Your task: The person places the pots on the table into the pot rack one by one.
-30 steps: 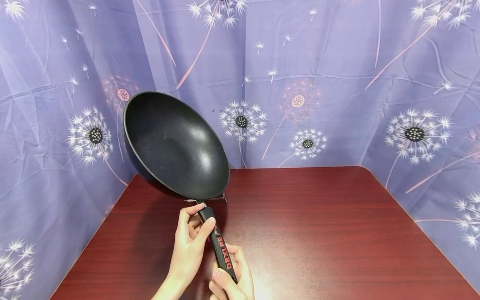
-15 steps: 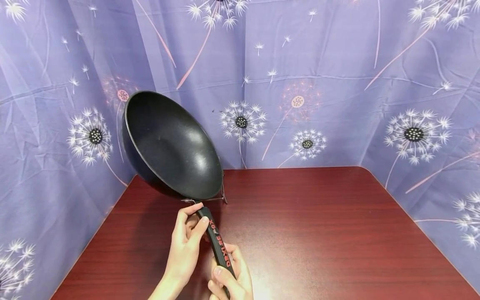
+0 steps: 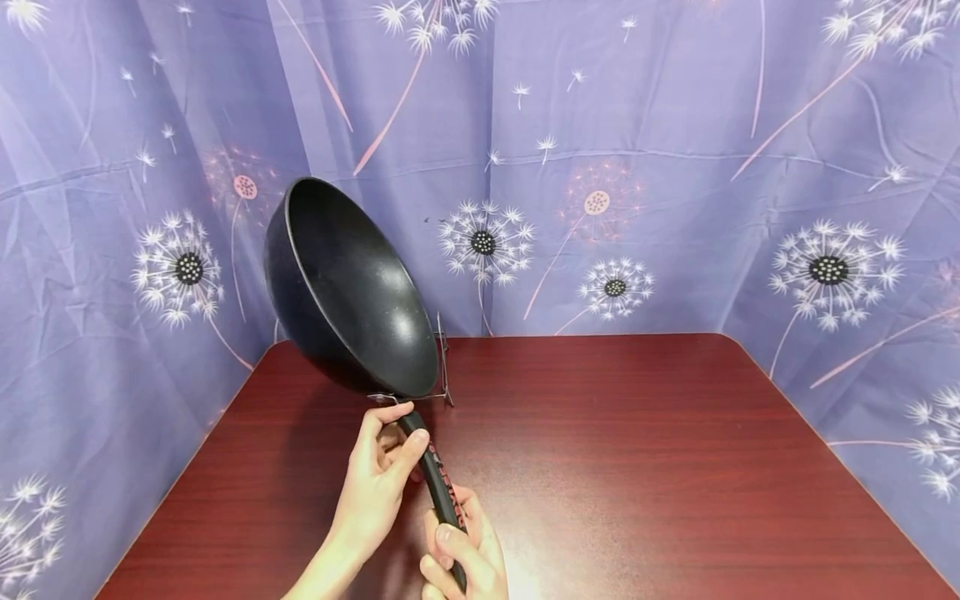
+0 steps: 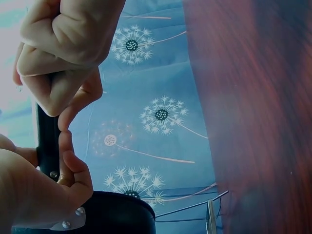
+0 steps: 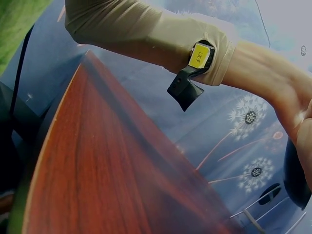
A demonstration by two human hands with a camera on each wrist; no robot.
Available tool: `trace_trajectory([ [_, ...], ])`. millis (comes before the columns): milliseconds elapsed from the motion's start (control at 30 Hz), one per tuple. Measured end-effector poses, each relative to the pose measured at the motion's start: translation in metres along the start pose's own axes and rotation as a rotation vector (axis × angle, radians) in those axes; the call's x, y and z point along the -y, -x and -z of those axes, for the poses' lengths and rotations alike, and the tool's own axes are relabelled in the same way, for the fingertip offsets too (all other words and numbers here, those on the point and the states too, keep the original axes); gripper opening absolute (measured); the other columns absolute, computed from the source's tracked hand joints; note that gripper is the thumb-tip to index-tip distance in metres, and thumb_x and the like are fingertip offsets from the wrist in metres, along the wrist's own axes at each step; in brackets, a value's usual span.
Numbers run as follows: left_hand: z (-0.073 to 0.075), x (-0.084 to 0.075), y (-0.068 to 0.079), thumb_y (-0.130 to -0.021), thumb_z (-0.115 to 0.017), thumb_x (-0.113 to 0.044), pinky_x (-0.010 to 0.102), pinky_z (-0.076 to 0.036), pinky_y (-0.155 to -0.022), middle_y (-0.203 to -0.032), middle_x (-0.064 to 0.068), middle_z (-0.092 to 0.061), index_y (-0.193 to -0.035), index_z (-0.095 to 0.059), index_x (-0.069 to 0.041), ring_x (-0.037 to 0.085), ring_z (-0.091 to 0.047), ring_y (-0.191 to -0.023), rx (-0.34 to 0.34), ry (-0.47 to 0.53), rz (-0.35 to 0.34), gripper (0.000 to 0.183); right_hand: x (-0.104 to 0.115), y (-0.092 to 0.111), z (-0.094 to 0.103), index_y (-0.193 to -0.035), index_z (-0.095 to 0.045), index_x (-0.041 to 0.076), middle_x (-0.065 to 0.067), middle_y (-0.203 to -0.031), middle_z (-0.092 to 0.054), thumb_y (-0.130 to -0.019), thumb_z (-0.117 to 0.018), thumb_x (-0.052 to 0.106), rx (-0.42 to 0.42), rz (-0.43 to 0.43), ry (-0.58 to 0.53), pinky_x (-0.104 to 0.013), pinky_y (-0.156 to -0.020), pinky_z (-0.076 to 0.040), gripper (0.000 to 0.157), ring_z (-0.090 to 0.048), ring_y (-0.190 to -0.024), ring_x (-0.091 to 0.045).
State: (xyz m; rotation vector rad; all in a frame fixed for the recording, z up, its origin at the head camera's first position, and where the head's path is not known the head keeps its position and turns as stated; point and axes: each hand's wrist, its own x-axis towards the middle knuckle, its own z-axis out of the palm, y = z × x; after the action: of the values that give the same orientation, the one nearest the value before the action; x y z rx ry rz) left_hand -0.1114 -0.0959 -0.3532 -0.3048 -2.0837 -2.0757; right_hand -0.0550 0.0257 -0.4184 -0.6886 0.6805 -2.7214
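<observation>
A black wok (image 3: 360,292) is held up and tilted on its side above the left part of the table, its hollow facing right. My left hand (image 3: 381,479) pinches the black handle (image 3: 429,467) near the bowl, thumb on top. Lower down, my right hand (image 3: 468,550) grips the handle's end with curled fingers. Red lettering on the handle is seen edge-on. In the left wrist view, both hands' fingers close around the handle, and part of the wok (image 4: 117,212) shows below. The wok's underside is mostly hidden.
A thin metal wire rack (image 3: 444,367) stands on the reddish-brown wooden table (image 3: 637,458), partly behind the wok. Purple dandelion-print cloth (image 3: 675,108) hangs around the back and sides. The right wrist view shows a beige sleeve (image 5: 141,34) with a yellow-labelled wrist device (image 5: 200,56).
The wok has turned about its handle, its hollow swinging rightward and more of its outer left side showing. More of the wire rack is uncovered. Both hands keep their hold.
</observation>
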Motion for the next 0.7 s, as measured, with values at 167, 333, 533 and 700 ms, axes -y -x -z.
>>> trace_trajectory([
  [167, -0.0024, -0.0016, -0.0035, -0.097, -0.063, -0.009, 0.026, -0.052, -0.063, -0.096, 0.007, -0.059, -0.128, -0.048, -0.011, 0.009, -0.063, -0.068, 0.013, -0.039, 0.024, 0.034, 0.0023, 0.0001, 0.0006, -0.124, -0.044, 0.017, 0.007, -0.073, -0.039, -0.103, -0.035, 0.003, -0.021, -0.006, 0.0, -0.022, -0.035, -0.009, 0.027, -0.03, -0.046, 0.001],
  [333, -0.0038, -0.0038, -0.0057, -0.096, -0.066, -0.014, 0.026, -0.052, -0.062, -0.094, 0.008, -0.059, -0.127, -0.052, -0.013, 0.01, -0.063, -0.065, 0.029, -0.076, 0.043, 0.034, 0.0016, 0.0003, 0.0015, -0.12, -0.045, 0.018, 0.008, -0.072, -0.039, -0.104, -0.035, 0.007, -0.018, -0.007, -0.017, -0.022, -0.036, -0.008, 0.021, -0.03, -0.046, 0.001],
  [533, -0.0047, -0.0055, -0.0073, -0.095, -0.068, -0.017, 0.026, -0.052, -0.062, -0.091, 0.009, -0.059, -0.127, -0.052, -0.014, 0.01, -0.063, -0.063, 0.053, -0.097, 0.054, 0.036, 0.0013, 0.0006, 0.001, -0.119, -0.045, 0.019, 0.008, -0.071, -0.036, -0.105, -0.034, 0.008, -0.002, -0.001, -0.051, -0.022, -0.036, -0.008, 0.021, -0.026, -0.046, -0.001],
  [700, -0.0049, -0.0059, -0.0084, -0.095, -0.068, -0.018, 0.027, -0.053, -0.062, -0.087, 0.01, -0.059, -0.126, -0.053, -0.016, 0.012, -0.064, -0.062, 0.065, -0.116, 0.05, 0.036, 0.0021, 0.0007, -0.0001, -0.118, -0.045, 0.019, 0.008, -0.071, -0.035, -0.105, -0.034, 0.009, 0.002, -0.005, -0.068, -0.021, -0.037, -0.009, 0.02, -0.025, -0.046, -0.002],
])
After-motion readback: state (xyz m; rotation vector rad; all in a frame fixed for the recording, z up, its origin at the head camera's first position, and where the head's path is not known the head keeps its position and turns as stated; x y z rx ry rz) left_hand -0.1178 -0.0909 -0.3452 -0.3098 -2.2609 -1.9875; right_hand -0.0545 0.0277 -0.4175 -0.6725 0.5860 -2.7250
